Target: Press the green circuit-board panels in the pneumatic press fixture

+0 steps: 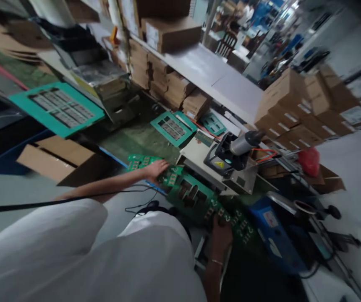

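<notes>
My left hand (158, 169) is closed on a green circuit board (173, 176) near the middle of the head view. Other green boards (138, 162) lie just left of that hand. Lower right, my right hand (222, 231) grips another green circuit board (221, 212) by its edge. Between both hands is a green fixture plate (193, 195) with dark cut-outs. More green boards (242, 226) sit right of my right hand. Fingertips of both hands are partly hidden by the boards.
A machine with a grey cylinder (243, 144) stands beyond the plate. Teal frames (176, 128) lie behind it, and a larger teal frame (59, 109) is at left. An open carton (57, 161), a blue machine (278, 235) and stacked boxes (290, 105) flank the bench.
</notes>
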Demonstrator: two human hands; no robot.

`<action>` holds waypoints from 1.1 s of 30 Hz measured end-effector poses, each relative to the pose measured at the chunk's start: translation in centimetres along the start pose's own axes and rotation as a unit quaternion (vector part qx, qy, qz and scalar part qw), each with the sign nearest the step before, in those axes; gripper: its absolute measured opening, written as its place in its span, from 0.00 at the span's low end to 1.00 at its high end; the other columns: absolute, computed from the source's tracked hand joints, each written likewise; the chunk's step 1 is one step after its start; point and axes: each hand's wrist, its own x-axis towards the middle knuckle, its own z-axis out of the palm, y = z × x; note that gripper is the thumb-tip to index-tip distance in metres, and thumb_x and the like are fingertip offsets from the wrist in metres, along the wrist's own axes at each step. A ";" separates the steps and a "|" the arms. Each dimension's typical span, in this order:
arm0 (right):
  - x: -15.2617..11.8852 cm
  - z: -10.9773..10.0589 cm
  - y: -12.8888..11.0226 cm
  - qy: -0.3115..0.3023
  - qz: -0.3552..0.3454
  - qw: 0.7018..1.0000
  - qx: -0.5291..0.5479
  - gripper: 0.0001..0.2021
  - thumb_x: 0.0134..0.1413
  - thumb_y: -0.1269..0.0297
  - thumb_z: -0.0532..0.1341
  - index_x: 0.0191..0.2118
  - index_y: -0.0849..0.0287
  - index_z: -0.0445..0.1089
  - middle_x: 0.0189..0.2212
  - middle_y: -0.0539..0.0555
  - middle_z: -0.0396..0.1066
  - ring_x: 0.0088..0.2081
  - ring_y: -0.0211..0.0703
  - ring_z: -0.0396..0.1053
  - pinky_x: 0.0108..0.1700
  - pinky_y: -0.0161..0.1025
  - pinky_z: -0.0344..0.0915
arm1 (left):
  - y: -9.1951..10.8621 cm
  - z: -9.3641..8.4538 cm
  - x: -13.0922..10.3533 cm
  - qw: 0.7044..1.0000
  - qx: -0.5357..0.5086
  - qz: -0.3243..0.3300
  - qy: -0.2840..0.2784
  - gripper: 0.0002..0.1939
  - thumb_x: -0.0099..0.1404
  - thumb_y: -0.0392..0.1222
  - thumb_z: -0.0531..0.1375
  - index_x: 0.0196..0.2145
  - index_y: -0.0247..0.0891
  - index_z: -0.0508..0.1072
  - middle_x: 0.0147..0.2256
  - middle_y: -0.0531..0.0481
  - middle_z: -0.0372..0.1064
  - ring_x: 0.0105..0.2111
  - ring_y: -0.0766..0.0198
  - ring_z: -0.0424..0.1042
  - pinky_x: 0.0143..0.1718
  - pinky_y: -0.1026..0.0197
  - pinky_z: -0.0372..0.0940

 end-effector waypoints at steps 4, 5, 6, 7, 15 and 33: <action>-0.8 1.1 -4.1 0.046 -0.004 0.999 -0.015 0.18 0.61 0.46 0.57 0.27 0.50 0.73 0.35 0.60 0.80 0.44 0.62 0.80 0.45 0.50 0.74 | -5.7 0.3 -4.4 0.983 0.024 -0.184 0.013 0.41 0.50 0.49 0.69 0.58 0.26 0.68 0.58 0.28 0.69 0.61 0.42 0.68 0.61 0.48 0.64; -0.9 1.4 -5.3 0.042 -0.010 0.999 -0.023 0.18 0.61 0.47 0.58 0.28 0.51 0.74 0.35 0.60 0.80 0.44 0.62 0.80 0.45 0.50 0.73 | -6.6 0.7 -5.0 0.978 0.023 -0.207 0.021 0.38 0.54 0.49 0.67 0.58 0.25 0.68 0.57 0.29 0.70 0.60 0.43 0.68 0.61 0.49 0.64; -1.1 1.7 -6.4 0.036 -0.017 0.999 -0.032 0.17 0.61 0.48 0.58 0.29 0.53 0.75 0.36 0.61 0.80 0.44 0.62 0.79 0.45 0.50 0.72 | -7.3 1.2 -5.5 0.975 0.021 -0.222 0.026 0.36 0.56 0.49 0.65 0.57 0.24 0.68 0.57 0.29 0.70 0.60 0.45 0.69 0.60 0.50 0.65; -1.1 1.9 -7.6 0.030 -0.024 0.998 -0.041 0.17 0.61 0.49 0.59 0.30 0.55 0.76 0.37 0.63 0.80 0.45 0.62 0.79 0.45 0.50 0.71 | -8.0 1.6 -5.7 0.973 0.016 -0.229 0.028 0.35 0.57 0.50 0.64 0.57 0.24 0.68 0.56 0.28 0.71 0.59 0.45 0.70 0.59 0.49 0.65; -0.3 4.2 -13.8 -0.038 -0.041 0.994 -0.097 0.16 0.61 0.52 0.63 0.38 0.62 0.80 0.42 0.66 0.79 0.48 0.60 0.77 0.53 0.53 0.66 | -7.8 4.2 -2.1 0.990 -0.006 -0.137 0.036 0.41 0.61 0.54 0.66 0.63 0.23 0.66 0.66 0.20 0.61 0.70 0.33 0.57 0.67 0.36 0.56; 3.7 6.1 -2.9 -0.096 -0.279 0.950 -0.098 0.45 0.66 0.37 0.57 0.76 0.64 0.52 0.75 0.65 0.51 0.76 0.63 0.42 0.73 0.59 0.46 | 5.2 9.1 5.7 0.981 -0.003 0.154 -0.117 0.48 0.70 0.59 0.60 0.76 0.31 0.47 0.75 0.30 0.43 0.76 0.45 0.45 0.75 0.42 0.39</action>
